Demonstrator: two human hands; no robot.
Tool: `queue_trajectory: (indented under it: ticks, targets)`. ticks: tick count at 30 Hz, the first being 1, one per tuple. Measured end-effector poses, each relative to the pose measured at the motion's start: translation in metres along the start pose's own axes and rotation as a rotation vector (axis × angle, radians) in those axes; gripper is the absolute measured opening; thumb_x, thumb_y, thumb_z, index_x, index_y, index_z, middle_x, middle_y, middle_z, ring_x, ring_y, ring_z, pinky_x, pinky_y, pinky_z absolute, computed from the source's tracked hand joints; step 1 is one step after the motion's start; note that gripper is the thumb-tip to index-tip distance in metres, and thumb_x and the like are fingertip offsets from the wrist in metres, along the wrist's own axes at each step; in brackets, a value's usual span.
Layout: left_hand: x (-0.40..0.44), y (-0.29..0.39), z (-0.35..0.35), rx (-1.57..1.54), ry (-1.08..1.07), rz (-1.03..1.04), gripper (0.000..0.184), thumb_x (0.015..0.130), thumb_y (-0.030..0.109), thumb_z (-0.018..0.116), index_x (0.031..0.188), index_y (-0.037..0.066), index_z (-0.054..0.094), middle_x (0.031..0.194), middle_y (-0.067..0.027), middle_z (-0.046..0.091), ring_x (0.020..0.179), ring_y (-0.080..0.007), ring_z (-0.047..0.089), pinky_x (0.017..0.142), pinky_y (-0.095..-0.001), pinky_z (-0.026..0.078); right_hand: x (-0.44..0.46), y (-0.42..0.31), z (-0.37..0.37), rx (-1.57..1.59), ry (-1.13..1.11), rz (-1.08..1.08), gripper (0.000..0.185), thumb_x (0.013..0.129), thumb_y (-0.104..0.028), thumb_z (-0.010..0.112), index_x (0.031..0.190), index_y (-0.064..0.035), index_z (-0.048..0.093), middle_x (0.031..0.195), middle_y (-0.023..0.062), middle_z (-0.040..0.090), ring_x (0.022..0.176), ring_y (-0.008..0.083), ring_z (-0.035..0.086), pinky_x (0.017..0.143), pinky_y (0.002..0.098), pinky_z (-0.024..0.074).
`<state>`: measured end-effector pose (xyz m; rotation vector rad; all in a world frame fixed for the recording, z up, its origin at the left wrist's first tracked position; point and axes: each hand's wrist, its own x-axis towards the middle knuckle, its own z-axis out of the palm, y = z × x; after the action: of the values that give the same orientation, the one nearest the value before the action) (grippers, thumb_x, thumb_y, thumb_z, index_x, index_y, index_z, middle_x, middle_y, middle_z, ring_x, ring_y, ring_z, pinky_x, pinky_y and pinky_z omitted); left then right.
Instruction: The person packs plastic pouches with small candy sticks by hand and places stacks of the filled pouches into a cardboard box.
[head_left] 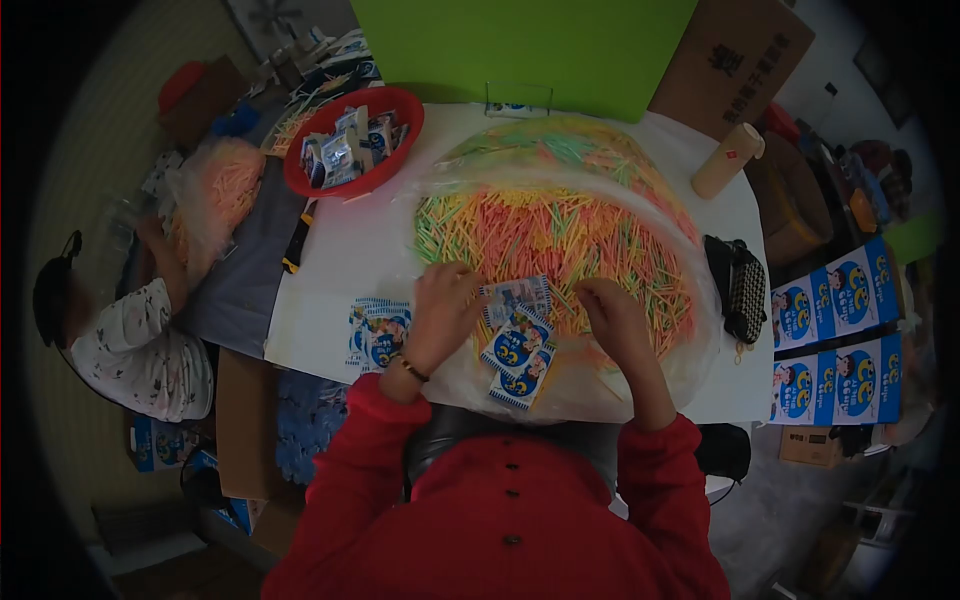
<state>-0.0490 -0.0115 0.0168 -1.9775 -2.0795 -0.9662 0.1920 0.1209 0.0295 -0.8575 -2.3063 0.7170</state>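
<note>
My left hand (447,305) is closed at the left edge of a small clear-and-blue printed packet (517,293), which it appears to grip. To the right, my right hand (608,312) has its fingertips pinched together over a heap of thin pink, yellow and green sticks (560,235); what they hold, if anything, is too small to make out. The sticks lie in a large clear plastic bag (690,370) opened toward me. Below the gripped packet, blue-and-white packets (519,340) overlap on the bag's near edge. More packets (382,333) are stacked by my left wrist.
A red bowl (408,150) of packets stands at the table's (330,270) back left, with a yellow-black cutter (297,240) nearby. A beige bottle (728,160) and a black studded purse (745,295) lie right. Blue printed boxes (838,300) are stacked beyond. Another person (140,340) sits left.
</note>
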Motion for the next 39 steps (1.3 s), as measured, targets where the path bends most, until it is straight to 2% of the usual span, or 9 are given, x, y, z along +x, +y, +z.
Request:
queue_trajectory:
  ticks: [6, 12, 15, 20, 23, 25, 32, 38, 39]
  targets:
    - [0.023, 0.017, 0.048, -0.053, -0.146, -0.025, 0.021, 0.076, 0.019, 0.071, 0.09, 0.008, 0.06, 0.098, -0.0105, 0.055, 0.1, -0.0302, 0.05, 0.086, -0.0418, 0.036, 0.028, 0.004, 0.019, 0.024, 0.133, 0.242, 0.029, 0.088, -0.028, 0.065, 0.099, -0.0013, 0.062, 0.09, 0.0161, 0.064, 0.08, 0.0323, 0.065, 0.068, 0.0401, 0.0503]
    - [0.022, 0.019, 0.045, -0.089, -0.129, -0.063, 0.026, 0.07, 0.021, 0.075, 0.084, 0.007, 0.058, 0.09, -0.0076, 0.056, 0.095, -0.0279, 0.051, 0.082, -0.0396, 0.036, 0.045, 0.015, 0.045, -0.438, 0.029, 0.409, 0.06, 0.076, -0.051, 0.071, 0.093, 0.0052, 0.058, 0.088, 0.0217, 0.061, 0.084, 0.0361, 0.063, 0.07, 0.0446, 0.0509]
    - [0.018, 0.017, 0.046, -0.017, -0.09, -0.045, 0.026, 0.07, 0.022, 0.076, 0.082, 0.008, 0.058, 0.083, -0.0067, 0.056, 0.09, -0.0274, 0.052, 0.081, -0.0399, 0.036, 0.051, 0.033, 0.069, -0.461, 0.135, 0.294, 0.049, 0.082, -0.041, 0.068, 0.092, 0.0059, 0.059, 0.088, 0.024, 0.063, 0.081, 0.0402, 0.063, 0.07, 0.0471, 0.0498]
    - [0.022, -0.002, 0.049, -0.236, -0.208, -0.216, 0.025, 0.071, 0.021, 0.077, 0.077, 0.008, 0.056, 0.075, -0.008, 0.056, 0.081, -0.0268, 0.055, 0.076, -0.0384, 0.04, 0.038, 0.059, 0.057, -0.02, -0.104, 0.414, 0.032, 0.087, -0.025, 0.064, 0.1, 0.0036, 0.055, 0.095, 0.0169, 0.063, 0.083, 0.0254, 0.062, 0.07, 0.0387, 0.0496]
    - [0.02, -0.008, 0.048, -0.561, -0.263, -0.418, 0.02, 0.08, 0.015, 0.072, 0.08, 0.007, 0.054, 0.077, -0.0062, 0.057, 0.074, -0.0191, 0.058, 0.067, -0.0331, 0.044, 0.017, 0.052, 0.048, 0.324, 0.067, 0.25, 0.024, 0.092, -0.015, 0.059, 0.108, 0.0019, 0.053, 0.099, 0.0106, 0.062, 0.088, 0.0162, 0.058, 0.074, 0.0322, 0.0474]
    - [0.019, -0.013, 0.058, -1.146, -0.106, -0.541, 0.009, 0.089, 0.01, 0.064, 0.092, 0.006, 0.056, 0.085, -0.0021, 0.062, 0.074, -0.0117, 0.06, 0.062, -0.0261, 0.047, 0.007, 0.042, 0.038, 0.403, 0.087, 0.302, 0.023, 0.094, -0.013, 0.056, 0.112, 0.0006, 0.052, 0.1, 0.0088, 0.061, 0.091, 0.015, 0.057, 0.076, 0.0305, 0.0466]
    - [0.024, -0.004, 0.053, -1.402, -0.116, -0.619, 0.019, 0.094, 0.007, 0.056, 0.113, 0.004, 0.057, 0.102, -0.0033, 0.066, 0.092, -0.0107, 0.063, 0.077, -0.0249, 0.052, -0.032, 0.045, 0.027, 0.673, 0.322, 0.251, 0.024, 0.095, -0.009, 0.054, 0.118, -0.0039, 0.053, 0.1, 0.0046, 0.057, 0.092, 0.0113, 0.055, 0.077, 0.0267, 0.0463]
    - [0.026, 0.009, 0.058, -1.288, -0.226, -0.726, 0.019, 0.096, 0.009, 0.053, 0.112, 0.003, 0.061, 0.104, -0.003, 0.067, 0.091, -0.0102, 0.064, 0.078, -0.0253, 0.052, -0.048, 0.078, 0.031, 0.019, 0.182, 0.077, 0.024, 0.094, -0.009, 0.056, 0.117, -0.0038, 0.054, 0.101, 0.0046, 0.058, 0.091, 0.0128, 0.057, 0.077, 0.0276, 0.0478]
    - [0.028, 0.008, 0.061, -1.195, -0.057, -0.558, 0.019, 0.097, 0.01, 0.052, 0.113, 0.003, 0.06, 0.104, -0.0031, 0.067, 0.09, -0.0103, 0.064, 0.078, -0.0258, 0.053, -0.051, 0.077, 0.03, 0.019, 0.189, 0.083, 0.024, 0.094, -0.009, 0.056, 0.117, -0.0038, 0.054, 0.101, 0.0046, 0.058, 0.091, 0.0128, 0.057, 0.077, 0.0276, 0.0478]
